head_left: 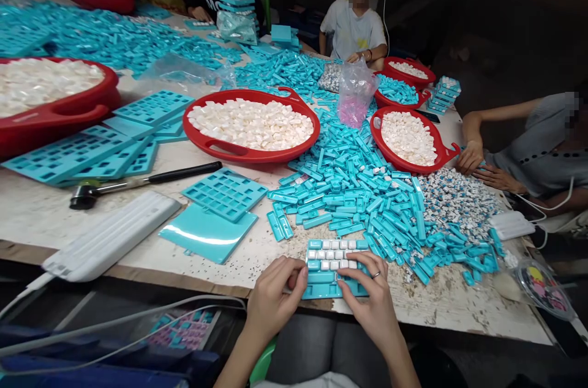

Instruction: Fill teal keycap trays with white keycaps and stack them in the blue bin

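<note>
Close in front of me, at the table's near edge, lies a turquoise toy keyboard with several white and turquoise keys in its upper rows. The lowest row shows open slots. My left hand is curled at the keyboard's left edge, thumb and fingers closed on its side. Over the right half is my right hand, with a ring on one finger. Its thumb and index finger nearly meet around a small whitish piece above a long turquoise bar; the other fingers rest across the keys.
Loose turquoise bars heap beyond the keyboard. Red basins hold white keys. Left are turquoise key frames, a hammer-like tool and a white lamp or power strip. Small parts pile by a co-worker's hands; others sit opposite.
</note>
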`<state>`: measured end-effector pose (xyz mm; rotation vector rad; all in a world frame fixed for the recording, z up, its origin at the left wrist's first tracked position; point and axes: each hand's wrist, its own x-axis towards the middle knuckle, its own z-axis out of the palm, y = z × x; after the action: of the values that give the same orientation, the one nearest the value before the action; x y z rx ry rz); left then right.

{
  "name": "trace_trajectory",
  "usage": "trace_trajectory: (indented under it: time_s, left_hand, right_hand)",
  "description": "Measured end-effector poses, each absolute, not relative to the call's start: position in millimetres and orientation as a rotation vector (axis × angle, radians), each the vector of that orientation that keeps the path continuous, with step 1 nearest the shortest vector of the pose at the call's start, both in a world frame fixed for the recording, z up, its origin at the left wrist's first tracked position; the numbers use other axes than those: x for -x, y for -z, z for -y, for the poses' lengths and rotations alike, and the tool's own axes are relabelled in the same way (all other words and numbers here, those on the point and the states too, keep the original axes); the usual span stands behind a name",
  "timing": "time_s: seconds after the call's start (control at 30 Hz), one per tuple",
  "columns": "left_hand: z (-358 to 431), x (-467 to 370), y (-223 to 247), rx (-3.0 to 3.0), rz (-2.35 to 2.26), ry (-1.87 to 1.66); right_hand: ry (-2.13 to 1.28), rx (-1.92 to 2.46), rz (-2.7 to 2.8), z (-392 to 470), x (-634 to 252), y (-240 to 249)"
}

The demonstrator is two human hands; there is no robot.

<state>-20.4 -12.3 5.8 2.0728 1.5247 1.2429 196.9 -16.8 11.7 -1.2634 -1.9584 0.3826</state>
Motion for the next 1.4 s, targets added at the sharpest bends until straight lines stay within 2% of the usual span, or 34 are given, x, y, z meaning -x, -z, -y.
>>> trace_trajectory:
  time_s: [0.53, 0.7, 0.9, 1.17, 1.4]
  left_hand:
    - [13, 21, -2, -2.09, -1.525, -1.241]
    - [15, 21, 5, -1.934, -1.628, -1.406]
    - [15, 21, 4, -1.925, -1.677, -1.381]
    - [14, 21, 1, -1.967, -1.635, -1.269]
    - [13, 22, 0, -2.068, -1.592, -1.22]
  right_hand:
    - [-0.394, 1.25, 1.901, 10, -204, -24]
    - [-0.37, 1.157, 2.034, -37, -206, -62]
    - [-0.397, 1.154, 2.373, -120, -179, -95]
    - [-0.018, 1.658, 2.196, -205, -230, -78]
    - [0.058, 1.669, 2.259, -216, -247, -65]
